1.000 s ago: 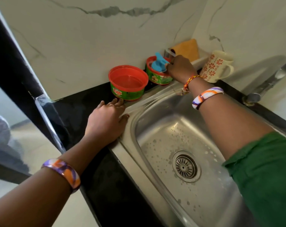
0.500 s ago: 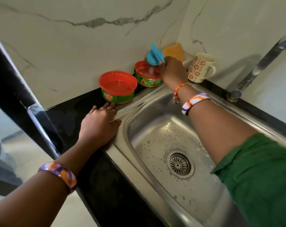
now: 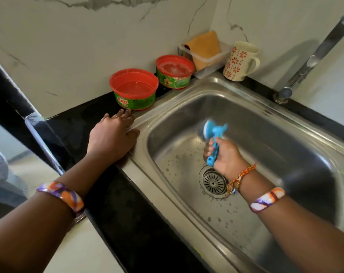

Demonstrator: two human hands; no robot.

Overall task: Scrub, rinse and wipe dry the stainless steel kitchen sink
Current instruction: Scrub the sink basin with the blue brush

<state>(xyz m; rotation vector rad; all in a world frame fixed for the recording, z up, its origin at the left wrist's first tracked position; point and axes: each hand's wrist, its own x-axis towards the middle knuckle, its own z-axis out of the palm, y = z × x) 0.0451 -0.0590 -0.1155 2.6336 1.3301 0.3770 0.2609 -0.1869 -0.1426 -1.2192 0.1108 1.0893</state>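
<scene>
Head view, single entry.

Item: stainless steel sink (image 3: 285, 123), set into the dark desk (image 3: 100, 123); basin dotted with droplets, drain strainer (image 3: 213, 181) near its middle.

Item: blue scrub brush (image 3: 212, 138), in my right hand (image 3: 226, 158). The fingers (image 3: 209, 149) are wrapped round its handle. Long axis runs from my palm up and away; the brush head points toward the basin's far-left wall and is blurred, so I cannot tell whether the bristles touch steel. The basin floor lies below and ahead of the head. I judge a downward press as the next call, and the right hand is the nearer one for it.

Item: left hand (image 3: 113, 136), flat, fingers straight, resting on the sink's near-left rim beside the empty red tub (image 3: 134, 89); gripping nothing.

Item: soap tub (image 3: 175, 70), orange cloth (image 3: 204, 48) in its tray, flowered mug (image 3: 239, 61), tap (image 3: 313, 54); all behind the basin.

Change: half a second ago my right hand was at the soap tub with the brush; now it is over the basin. Left hand unmoved.
</scene>
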